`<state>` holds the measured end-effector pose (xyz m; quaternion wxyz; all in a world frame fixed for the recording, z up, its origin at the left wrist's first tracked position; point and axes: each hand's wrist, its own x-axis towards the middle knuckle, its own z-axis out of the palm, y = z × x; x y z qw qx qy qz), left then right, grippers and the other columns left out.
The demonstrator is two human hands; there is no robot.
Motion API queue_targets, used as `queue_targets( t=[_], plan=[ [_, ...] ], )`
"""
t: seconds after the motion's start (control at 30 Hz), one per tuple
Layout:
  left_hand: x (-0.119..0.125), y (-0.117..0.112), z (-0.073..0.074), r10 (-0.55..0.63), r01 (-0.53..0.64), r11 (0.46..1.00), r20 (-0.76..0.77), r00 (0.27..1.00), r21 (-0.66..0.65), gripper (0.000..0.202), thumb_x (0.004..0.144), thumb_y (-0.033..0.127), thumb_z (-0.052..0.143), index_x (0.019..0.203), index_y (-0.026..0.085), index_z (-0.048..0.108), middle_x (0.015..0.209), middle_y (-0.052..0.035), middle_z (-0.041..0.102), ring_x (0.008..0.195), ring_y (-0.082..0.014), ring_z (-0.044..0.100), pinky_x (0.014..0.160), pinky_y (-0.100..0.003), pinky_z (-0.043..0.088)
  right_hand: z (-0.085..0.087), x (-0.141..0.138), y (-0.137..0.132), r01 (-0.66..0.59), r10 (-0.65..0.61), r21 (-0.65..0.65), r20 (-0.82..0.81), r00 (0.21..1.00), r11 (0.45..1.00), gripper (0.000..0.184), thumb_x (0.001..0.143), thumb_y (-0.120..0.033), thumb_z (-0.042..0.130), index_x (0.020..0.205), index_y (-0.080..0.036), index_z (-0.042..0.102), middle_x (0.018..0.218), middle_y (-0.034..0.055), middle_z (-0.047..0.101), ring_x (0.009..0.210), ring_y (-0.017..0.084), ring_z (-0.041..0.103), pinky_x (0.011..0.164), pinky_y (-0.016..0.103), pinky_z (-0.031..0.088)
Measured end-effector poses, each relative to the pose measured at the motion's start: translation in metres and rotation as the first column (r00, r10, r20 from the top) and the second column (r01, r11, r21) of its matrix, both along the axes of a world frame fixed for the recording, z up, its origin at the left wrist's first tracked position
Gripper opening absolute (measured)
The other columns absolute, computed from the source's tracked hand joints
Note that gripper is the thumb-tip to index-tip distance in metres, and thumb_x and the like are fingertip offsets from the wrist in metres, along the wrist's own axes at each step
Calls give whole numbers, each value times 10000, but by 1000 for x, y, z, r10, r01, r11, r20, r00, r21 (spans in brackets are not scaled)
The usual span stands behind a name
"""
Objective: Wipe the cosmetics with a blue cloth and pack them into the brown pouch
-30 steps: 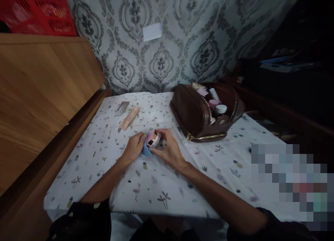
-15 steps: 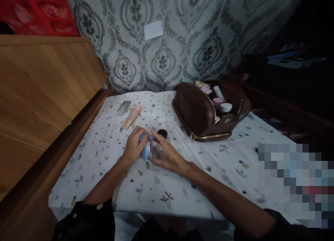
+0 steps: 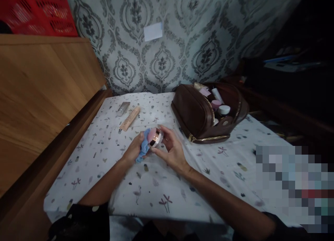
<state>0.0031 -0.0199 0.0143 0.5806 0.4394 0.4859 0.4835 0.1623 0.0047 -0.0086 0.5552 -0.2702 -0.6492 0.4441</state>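
My right hand (image 3: pixel 171 148) is closed round a small clear jar (image 3: pixel 156 137) with a pink top and a rose-gold band, held tilted just above the table. My left hand (image 3: pixel 135 148) grips a blue cloth (image 3: pixel 143 149) and presses it against the jar's left side. Both hands hover over the middle of a table covered with a white patterned cloth (image 3: pixel 156 185).
An open brown toiletry bag (image 3: pixel 198 117) with several small bottles and jars inside stands at the right. A beige tube (image 3: pixel 129 118) and a grey tube (image 3: pixel 123 108) lie at the back left. A wooden board (image 3: pixel 39 94) flanks the left side. Patterned wallpaper is behind.
Half a second ago the jar sat low with a black lid visible beside it; now the jar is raised and turned pink-top up, the cloth is against its side, and the lid is hidden.
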Motion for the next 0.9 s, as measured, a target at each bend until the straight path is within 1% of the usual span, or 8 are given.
queue_targets(
  t=[0.13,0.23,0.3,0.47,0.57,0.67,0.73,0.9],
  plan=[
    [1,-3,4,-105,106,992,-10,994,62,939,575,666,824,1323,198,503,721,2,644,514,-108,556,409,-183,372,2,3,-1,148,-159,107,99,982,983,708,785,-474,743,1399,-261,462,1272,123,479,1252,298,499,1054,513,487],
    [-1,-2,5,-2,2,990,-2,1000,139,787,564,521,888,1216,184,603,892,-53,698,688,-139,625,580,-223,498,1,6,0,158,-195,188,197,961,969,644,803,-426,727,1385,-257,508,1155,104,509,1094,282,539,948,502,540],
    [-5,1,6,62,-62,984,3,998,168,642,585,495,881,1093,170,659,877,-41,699,695,-134,621,607,-227,507,0,5,1,100,-139,183,215,967,978,590,801,-402,732,1343,-260,550,1109,89,504,1004,253,557,884,467,566],
    [-15,7,4,221,-218,966,-5,975,139,482,669,574,794,850,149,657,629,36,580,494,-74,495,443,-183,397,-3,3,0,-98,98,-9,154,983,995,532,788,-433,759,1262,-255,592,1139,83,525,1006,219,589,883,403,576],
    [-15,6,6,266,-264,957,0,964,124,466,701,607,743,768,158,636,610,38,560,484,-72,482,444,-182,398,0,3,-4,-156,172,-109,165,971,982,667,720,-449,813,1296,-245,545,1185,92,548,1079,246,585,884,412,568],
    [-9,0,11,248,-235,960,-75,966,149,433,747,596,701,760,168,640,609,27,566,512,-94,501,483,-204,430,5,1,-9,-308,346,-264,109,932,914,838,664,-461,849,1372,-258,448,1163,78,587,1029,234,620,830,392,577],
    [-4,-6,16,247,-201,952,-193,949,230,402,805,582,650,775,182,638,633,16,584,564,-121,538,538,-225,461,9,0,-11,-433,449,-332,-31,893,838,817,649,-487,853,1330,-261,462,1119,54,616,979,205,643,799,351,577],
    [4,-14,15,282,-9,882,-511,812,472,383,911,542,512,1025,206,656,957,-68,705,854,-235,648,806,-343,520,14,0,-5,-473,402,-415,-253,880,777,659,623,-509,868,1128,-236,545,851,-26,637,673,106,615,510,188,473]
  ],
)
